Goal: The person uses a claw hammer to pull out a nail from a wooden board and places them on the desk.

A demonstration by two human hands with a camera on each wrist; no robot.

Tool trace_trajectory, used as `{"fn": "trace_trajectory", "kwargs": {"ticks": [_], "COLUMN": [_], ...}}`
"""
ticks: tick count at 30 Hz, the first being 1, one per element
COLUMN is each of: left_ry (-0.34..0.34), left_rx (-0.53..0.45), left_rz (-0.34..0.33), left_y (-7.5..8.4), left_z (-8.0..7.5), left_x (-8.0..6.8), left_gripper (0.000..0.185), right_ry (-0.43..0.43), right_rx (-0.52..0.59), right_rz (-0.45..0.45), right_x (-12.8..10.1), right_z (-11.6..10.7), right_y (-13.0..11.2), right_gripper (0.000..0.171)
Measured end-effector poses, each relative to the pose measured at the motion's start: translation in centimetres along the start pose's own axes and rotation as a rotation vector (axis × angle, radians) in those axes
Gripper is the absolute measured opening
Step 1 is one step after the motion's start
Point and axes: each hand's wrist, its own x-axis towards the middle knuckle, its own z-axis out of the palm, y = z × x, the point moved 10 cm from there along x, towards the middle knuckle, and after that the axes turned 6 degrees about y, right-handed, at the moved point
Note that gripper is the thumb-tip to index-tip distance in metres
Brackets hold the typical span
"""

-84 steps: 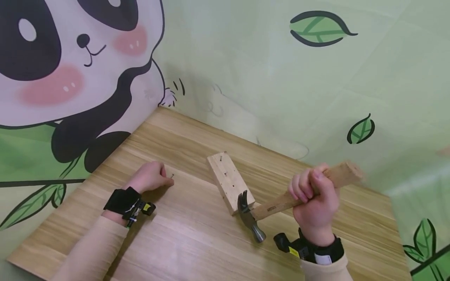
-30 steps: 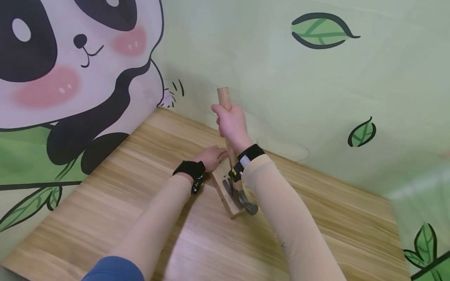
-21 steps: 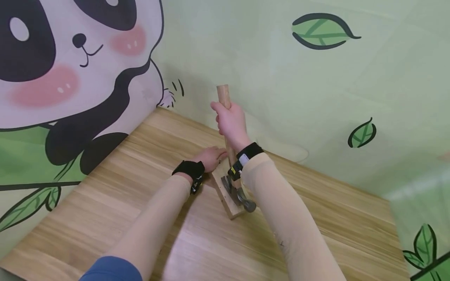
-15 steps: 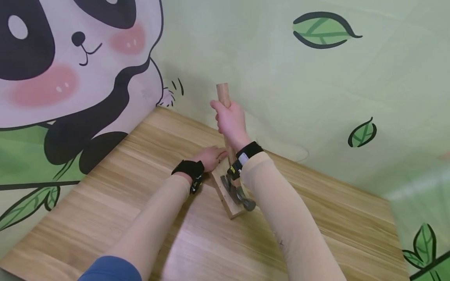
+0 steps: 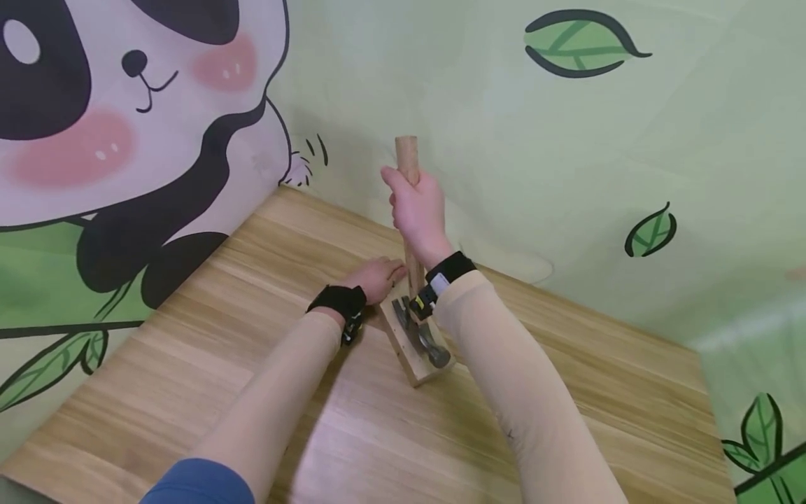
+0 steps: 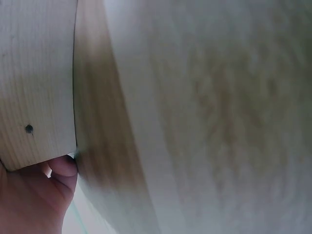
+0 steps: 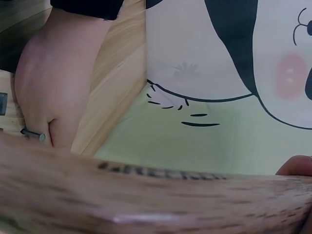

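A pale wooden block lies on the table, with the left hand gripping its far end. In the left wrist view, bent fingers of this hand press against the block's end below a dark nail. The right hand grips the wooden handle of a claw hammer high up, thumb toward the butt. Its steel head overlaps the block's top, claw toward the far left. In the right wrist view, a nail sticks up beside the left hand, behind the blurred handle.
The wood-grain table ends at walls on the left and back. A panda is printed on the left wall, and leaves on the back wall. Black straps with small cameras sit on both wrists.
The left hand has gone from a nail at its fingertips to the block's far end. The hammer has come over the block with its handle upright, and lately its head has shifted slightly left.
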Motion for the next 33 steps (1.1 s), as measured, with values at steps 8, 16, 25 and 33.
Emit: {"fn": "trace_trajectory", "kwargs": {"ticks": [8, 16, 25, 33], "left_ry": [0.018, 0.025, 0.021, 0.046], "left_rx": [-0.018, -0.029, -0.010, -0.012], "left_rz": [0.000, 0.002, 0.009, -0.008], "left_y": [-0.5, 0.2, 0.4, 0.1], "left_z": [0.9, 1.2, 1.3, 0.1], "left_x": [0.2, -0.5, -0.1, -0.2], "left_gripper": [0.039, 0.043, 0.043, 0.041], "right_ry": [0.005, -0.011, 0.002, 0.026], "right_rx": [0.080, 0.167, 0.301, 0.417], "right_rz": [-0.024, -0.072, -0.102, -0.166], "right_x": [-1.2, -2.6, -4.1, -5.3], "right_z": [-1.0, -2.3, -4.9, -7.0], "right_y": [0.0, -0.3, -0.7, -1.5], "right_gripper": [0.033, 0.030, 0.025, 0.025]}}
